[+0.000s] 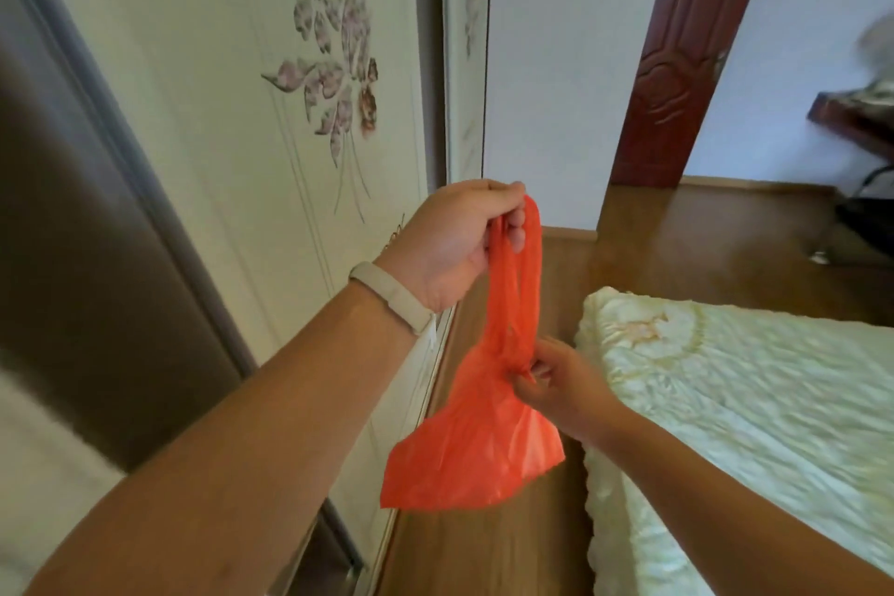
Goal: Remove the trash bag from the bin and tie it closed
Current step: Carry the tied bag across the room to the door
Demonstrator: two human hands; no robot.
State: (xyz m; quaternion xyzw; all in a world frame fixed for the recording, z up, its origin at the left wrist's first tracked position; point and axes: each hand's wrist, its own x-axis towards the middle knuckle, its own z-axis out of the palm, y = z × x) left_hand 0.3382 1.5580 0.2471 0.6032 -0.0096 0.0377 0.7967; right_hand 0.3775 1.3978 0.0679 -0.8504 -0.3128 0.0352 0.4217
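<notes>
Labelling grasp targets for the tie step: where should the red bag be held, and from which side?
Probably at the bunched neck of the red bag, where the right hand already pinches from the right. The film gathers narrow there, above the loose flared body. The left hand holds the handle loops up from above, keeping them taut.

Bag neck: your right hand (556,385) hides the trash bag (476,440) there.
Bed (754,407): right of that grip, cut off.

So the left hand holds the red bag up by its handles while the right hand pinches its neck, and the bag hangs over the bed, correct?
Not quite. In the head view the red bag hangs over the wooden floor, beside the bed, not over it. The left hand and right hand are as you say.
</notes>
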